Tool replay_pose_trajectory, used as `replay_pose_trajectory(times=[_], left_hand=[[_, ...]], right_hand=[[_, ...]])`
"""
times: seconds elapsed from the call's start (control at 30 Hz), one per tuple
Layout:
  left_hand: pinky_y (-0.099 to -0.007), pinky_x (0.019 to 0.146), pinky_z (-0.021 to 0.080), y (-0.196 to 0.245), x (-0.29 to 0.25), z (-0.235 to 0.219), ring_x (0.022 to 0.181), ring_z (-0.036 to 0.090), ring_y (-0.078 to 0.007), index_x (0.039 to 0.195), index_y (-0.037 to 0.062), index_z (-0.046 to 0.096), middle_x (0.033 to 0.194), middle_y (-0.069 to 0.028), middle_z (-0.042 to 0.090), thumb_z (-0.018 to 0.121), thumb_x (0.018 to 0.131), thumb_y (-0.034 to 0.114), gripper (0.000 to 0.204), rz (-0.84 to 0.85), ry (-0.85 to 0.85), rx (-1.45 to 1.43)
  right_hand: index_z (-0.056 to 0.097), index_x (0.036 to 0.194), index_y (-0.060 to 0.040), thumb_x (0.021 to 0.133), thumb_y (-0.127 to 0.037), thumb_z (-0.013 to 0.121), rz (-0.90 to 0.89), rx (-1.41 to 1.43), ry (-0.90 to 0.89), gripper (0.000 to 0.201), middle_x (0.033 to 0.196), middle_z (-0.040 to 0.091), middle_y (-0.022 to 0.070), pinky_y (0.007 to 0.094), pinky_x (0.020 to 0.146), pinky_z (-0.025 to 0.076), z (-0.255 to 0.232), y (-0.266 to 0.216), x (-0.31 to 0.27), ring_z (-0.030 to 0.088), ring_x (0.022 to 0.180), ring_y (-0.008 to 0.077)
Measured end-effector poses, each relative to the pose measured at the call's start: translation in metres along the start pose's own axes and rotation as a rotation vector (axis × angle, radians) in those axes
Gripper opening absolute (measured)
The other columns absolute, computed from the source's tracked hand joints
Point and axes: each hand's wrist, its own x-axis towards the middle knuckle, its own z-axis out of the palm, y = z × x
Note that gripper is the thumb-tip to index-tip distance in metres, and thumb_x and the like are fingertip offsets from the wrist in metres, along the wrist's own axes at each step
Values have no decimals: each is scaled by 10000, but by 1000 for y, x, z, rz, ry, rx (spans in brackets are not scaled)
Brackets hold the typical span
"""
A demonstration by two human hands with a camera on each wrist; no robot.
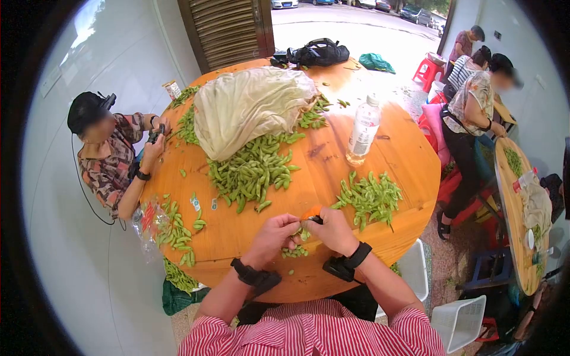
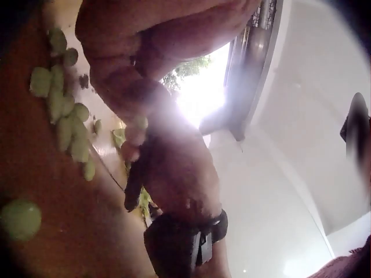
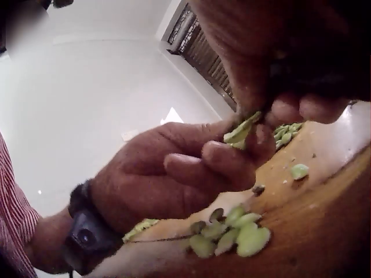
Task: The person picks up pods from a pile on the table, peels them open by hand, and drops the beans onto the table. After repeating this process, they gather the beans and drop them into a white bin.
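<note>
In the head view, the left hand (image 1: 274, 238) pinches a small split green pod (image 1: 304, 234) between thumb and curled fingers, narrowly closed, close above the wooden bench (image 1: 320, 276). The right hand (image 1: 336, 232) has its fingers curled round a small orange-and-black object (image 1: 312, 214), right beside the left hand's fingertips; what kind of object it is cannot be told. Just under the left hand lies a little pile of shelled pale-green beans (image 1: 295, 253), partly covered by it. Beyond the hands are a large heap of green pods (image 1: 252, 172) spilling from under a crumpled off-white cloth (image 1: 252, 107) and, to the right, a smaller heap of green pods (image 1: 371, 199) near a clear plastic bottle with a white label (image 1: 363, 132).

In the left wrist view, the left hand fills the top, its fingertips hard to make out. The right hand is lower, with a black wristband; glare washes over it, and its grip is blurred. The shelled beans lie scattered on the bench at left, one large and blurred near the lower corner.

In the right wrist view, the left hand holds the split green pod at its fingertips, its other fingers bent. The right hand is dark and cut off at the upper right, fingertips close to the pod; the orange-and-black object is lost in shadow. The shelled beans lie below the left hand.
</note>
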Motion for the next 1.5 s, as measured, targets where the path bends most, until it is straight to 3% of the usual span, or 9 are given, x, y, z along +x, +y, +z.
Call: replay_pose_trajectory(times=[0.23, 0.3, 0.6, 0.8, 1.0, 1.23, 1.33, 1.43, 1.5], left_hand=[[-251, 597, 488, -4, -4, 1, 640, 589, -98, 1006, 5, 632, 764, -41, 643, 603, 914, 117, 148, 131, 127, 317], [-287, 642, 494, -5, -9, 2, 677, 609, -146, 1003, -15, 660, 821, -83, 677, 616, 883, 98, 170, 439, 196, 717], [-369, 730, 506, 3, -28, -3, 826, 651, -333, 1012, -16, 668, 895, -188, 669, 581, 879, 79, 185, 531, 297, 752], [-362, 739, 492, 16, -11, -51, 836, 615, -295, 1071, -10, 620, 950, -154, 619, 635, 847, 101, 251, 539, 514, 1077], [-433, 761, 487, 15, 1, -62, 883, 603, -348, 1047, 30, 610, 951, -158, 604, 653, 829, 178, 267, 451, 479, 1258], [-431, 723, 494, 15, 4, -63, 837, 608, -368, 962, 29, 622, 918, -147, 632, 641, 830, 151, 181, 467, 489, 1270], [-368, 660, 499, 14, 0, -48, 745, 639, -280, 938, 23, 633, 854, -103, 667, 633, 870, 147, 141, 422, 433, 1027], [-194, 562, 426, 17, -17, -15, 639, 539, -31, 1002, 25, 648, 755, 40, 605, 602, 945, 172, 165, 81, 194, 162], [-199, 559, 429, 18, -24, -1, 632, 531, -30, 1005, 8, 651, 753, 36, 607, 610, 936, 166, 177, 58, 182, 190]], right_hand=[[645, 872, 19, 823, -153, 701, -23, -149, 135, 188, 702, 615, 204, 369, 583, 483, -7, 19, 0, 638, 639, 318], [640, 875, 34, 805, -119, 694, 11, -94, 226, 176, 738, 623, 224, 391, 618, 493, -28, 2, 2, 638, 691, 367], [604, 1032, 2, 817, -67, 622, -143, -668, 481, 227, 872, 603, 198, 473, 735, 504, -71, -5, -5, 600, 891, 394], [617, 908, 12, 827, -91, 610, -87, -462, -118, 131, 912, 609, 233, 467, 747, 486, -12, 13, -11, 597, 869, 418], [608, 910, 19, 838, -99, 604, -239, -336, -259, 139, 892, 618, 241, 484, 761, 491, 30, -5, -22, 607, 850, 415], [647, 1056, -29, 865, 4, 577, -261, -188, -85, 206, 837, 619, 189, 369, 623, 477, 2, -14, -20, 602, 696, 317], [654, 1086, -35, 870, -34, 600, -252, -111, -6, 222, 784, 616, 179, 345, 609, 475, 0, -7, -20, 581, 640, 277], [655, 1107, -36, 871, -73, 619, -160, -118, 19, 242, 722, 601, 167, 334, 603, 472, 2, -10, -23, 555, 602, 264], [653, 1104, -35, 867, -88, 624, -133, -113, 38, 245, 713, 600, 171, 341, 600, 473, 4, -9, -23, 567, 599, 266]])
